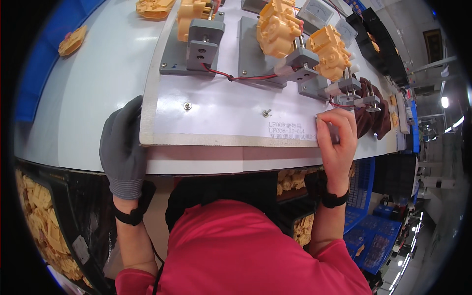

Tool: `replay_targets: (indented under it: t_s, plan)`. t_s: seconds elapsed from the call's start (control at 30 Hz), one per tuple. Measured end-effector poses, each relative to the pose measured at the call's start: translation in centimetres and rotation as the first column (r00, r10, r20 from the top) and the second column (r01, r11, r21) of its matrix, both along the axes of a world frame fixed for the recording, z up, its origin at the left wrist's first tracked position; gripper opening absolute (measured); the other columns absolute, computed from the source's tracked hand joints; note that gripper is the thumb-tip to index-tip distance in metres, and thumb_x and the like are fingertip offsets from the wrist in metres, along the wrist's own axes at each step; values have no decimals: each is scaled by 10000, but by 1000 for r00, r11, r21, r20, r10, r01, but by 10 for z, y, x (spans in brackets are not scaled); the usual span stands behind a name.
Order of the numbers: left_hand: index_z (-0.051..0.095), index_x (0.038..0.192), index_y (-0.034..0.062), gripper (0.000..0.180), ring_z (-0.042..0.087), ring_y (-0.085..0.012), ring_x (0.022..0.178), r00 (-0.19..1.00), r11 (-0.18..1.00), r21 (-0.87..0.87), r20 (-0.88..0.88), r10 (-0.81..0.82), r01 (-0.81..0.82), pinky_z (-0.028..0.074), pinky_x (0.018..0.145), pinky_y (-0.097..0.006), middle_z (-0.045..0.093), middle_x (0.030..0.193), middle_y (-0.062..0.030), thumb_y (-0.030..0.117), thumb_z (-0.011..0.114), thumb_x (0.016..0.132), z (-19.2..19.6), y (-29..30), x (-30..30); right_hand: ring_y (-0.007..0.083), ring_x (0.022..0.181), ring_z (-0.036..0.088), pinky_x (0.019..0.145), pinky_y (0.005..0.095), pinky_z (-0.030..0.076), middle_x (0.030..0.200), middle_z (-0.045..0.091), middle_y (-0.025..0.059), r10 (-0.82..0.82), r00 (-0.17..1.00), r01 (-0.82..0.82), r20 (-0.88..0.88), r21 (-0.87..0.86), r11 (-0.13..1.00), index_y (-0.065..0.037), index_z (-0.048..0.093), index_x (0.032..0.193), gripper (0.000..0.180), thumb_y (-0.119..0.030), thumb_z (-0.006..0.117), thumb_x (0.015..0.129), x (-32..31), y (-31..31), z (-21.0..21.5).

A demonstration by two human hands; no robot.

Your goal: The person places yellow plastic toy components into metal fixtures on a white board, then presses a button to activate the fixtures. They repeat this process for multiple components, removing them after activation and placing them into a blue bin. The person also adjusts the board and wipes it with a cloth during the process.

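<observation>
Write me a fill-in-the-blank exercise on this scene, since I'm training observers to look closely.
1. The glove is on the ____ hand.
2. The right hand is at the near ____ corner of the board.
3. The knotted wires are red and ____.

Missing words: left; right; black.
</observation>
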State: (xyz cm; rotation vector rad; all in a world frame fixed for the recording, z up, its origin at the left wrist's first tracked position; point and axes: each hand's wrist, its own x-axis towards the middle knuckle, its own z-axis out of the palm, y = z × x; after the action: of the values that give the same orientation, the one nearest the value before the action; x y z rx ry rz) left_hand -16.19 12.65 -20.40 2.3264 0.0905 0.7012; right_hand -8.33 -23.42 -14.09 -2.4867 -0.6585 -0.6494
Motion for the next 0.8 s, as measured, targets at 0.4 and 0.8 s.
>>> replay_targets:
  t_s: [0.4,0.8]
  plan:
    - [656,1217,57,308,653,-288,920,998,1000,23,63,5,-7,506,819,-366,672,1024,-140,72,592,915,4,-4,1,245,890,561,797,361,428,950,624,62,173,982,-176,-69,-43,983,-70,726,1026,219,-55,755,810,-8,69,9]
    - [667,1199,64,299,657,-273,888,997,999,26,73,31,-33,508,785,-357,679,982,-126,58,623,903,4,-6,1,239,829,578,748,349,445,862,626,48,195,979,-190,-54,79,979,-86,707,900,126,-58,771,796,1,80,1]
